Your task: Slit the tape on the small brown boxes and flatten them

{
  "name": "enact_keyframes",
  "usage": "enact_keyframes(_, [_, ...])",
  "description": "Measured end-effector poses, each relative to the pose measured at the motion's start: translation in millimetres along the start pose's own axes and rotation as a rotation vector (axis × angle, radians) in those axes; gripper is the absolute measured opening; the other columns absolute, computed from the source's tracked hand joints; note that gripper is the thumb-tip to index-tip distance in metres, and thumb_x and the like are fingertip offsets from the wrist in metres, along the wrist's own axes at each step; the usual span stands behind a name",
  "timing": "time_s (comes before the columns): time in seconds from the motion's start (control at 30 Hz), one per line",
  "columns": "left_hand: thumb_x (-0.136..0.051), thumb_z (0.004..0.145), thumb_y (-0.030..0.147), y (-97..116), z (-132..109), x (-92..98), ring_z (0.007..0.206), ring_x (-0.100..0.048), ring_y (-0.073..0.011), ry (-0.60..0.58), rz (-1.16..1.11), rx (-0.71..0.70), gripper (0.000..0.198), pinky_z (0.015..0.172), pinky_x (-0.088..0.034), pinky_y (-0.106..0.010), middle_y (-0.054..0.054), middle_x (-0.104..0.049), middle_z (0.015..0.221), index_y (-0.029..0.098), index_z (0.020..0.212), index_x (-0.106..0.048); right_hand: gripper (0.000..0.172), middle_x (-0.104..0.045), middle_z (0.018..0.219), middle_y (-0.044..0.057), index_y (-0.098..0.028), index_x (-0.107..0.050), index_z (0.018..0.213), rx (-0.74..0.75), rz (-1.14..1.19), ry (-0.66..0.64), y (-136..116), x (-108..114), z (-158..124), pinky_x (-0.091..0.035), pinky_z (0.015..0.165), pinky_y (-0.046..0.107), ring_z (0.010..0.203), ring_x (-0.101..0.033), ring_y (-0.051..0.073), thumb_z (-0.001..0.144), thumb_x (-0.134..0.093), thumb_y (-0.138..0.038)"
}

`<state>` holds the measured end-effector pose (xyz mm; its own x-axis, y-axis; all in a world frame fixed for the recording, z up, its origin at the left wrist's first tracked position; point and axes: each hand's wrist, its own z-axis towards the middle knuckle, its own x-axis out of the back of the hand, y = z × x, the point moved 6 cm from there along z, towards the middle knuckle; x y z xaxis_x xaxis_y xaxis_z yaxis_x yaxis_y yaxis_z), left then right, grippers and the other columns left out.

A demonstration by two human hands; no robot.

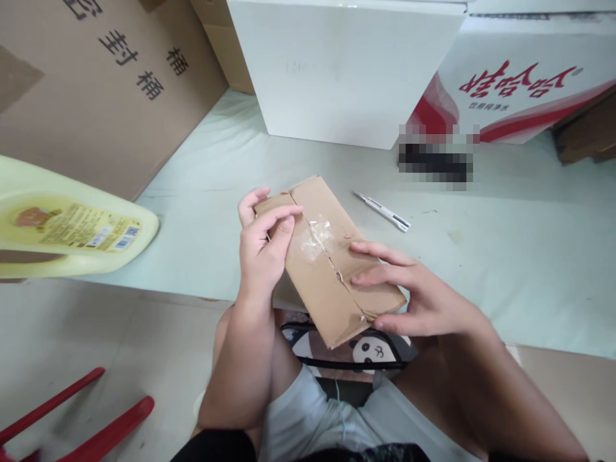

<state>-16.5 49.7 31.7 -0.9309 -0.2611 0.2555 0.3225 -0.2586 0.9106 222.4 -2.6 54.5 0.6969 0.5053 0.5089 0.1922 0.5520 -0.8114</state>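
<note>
Brown cardboard parcel [327, 256] with clear glossy tape, pale mint-green table cover [505, 256], yellow jug [72, 218] with yellow label, white-and-silver utility knife [382, 211], white box [346, 64], white carton [524, 77] with red lettering and red swoosh, brown carton [96, 83] with black characters, red chair [72, 423].

The left hand [262, 247] covers the near-left corner of the small cardboard box [327, 260], and the right hand [414, 292] hides its lower right edge. A pixelated patch [437, 157] blots out whatever lies beside the white box [346, 64]. The yellow jug [72, 221] and the red chair [77, 420] run off the left edge.
</note>
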Motion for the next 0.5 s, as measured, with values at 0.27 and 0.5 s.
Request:
enact_keyframes(0.27, [-0.085, 0.074, 0.057, 5.7, -0.8, -1.9, 0.145, -0.039, -0.0335, -0.091, 0.062, 0.004, 0.040, 0.120, -0.045, -0.047, -0.008, -0.046, 0.133, 0.028, 0.100, -0.078, 0.047, -0.048, 0.159, 0.015, -0.023, -0.066, 0.125, 0.024, 0.025, 0.003, 1.5, -3.2, 0.3, -0.043, 0.123, 0.044, 0.153, -0.043, 0.026, 0.085, -0.083, -0.042])
enact_keyframes(0.5, [-0.086, 0.076, 0.047, 7.9, -1.1, -3.9, 0.147, -0.038, -0.0312, -0.088, 0.093, 0.012, 0.020, 0.121, -0.047, -0.045, -0.005, -0.044, 0.138, 0.031, 0.088, -0.083, 0.049, -0.038, 0.166, 0.015, -0.024, -0.062, 0.127, -0.033, 0.013, -0.050, 4.5, -7.3, -2.8, -0.042, 0.124, 0.042, 0.158, -0.033, 0.026, 0.086, -0.083, -0.041])
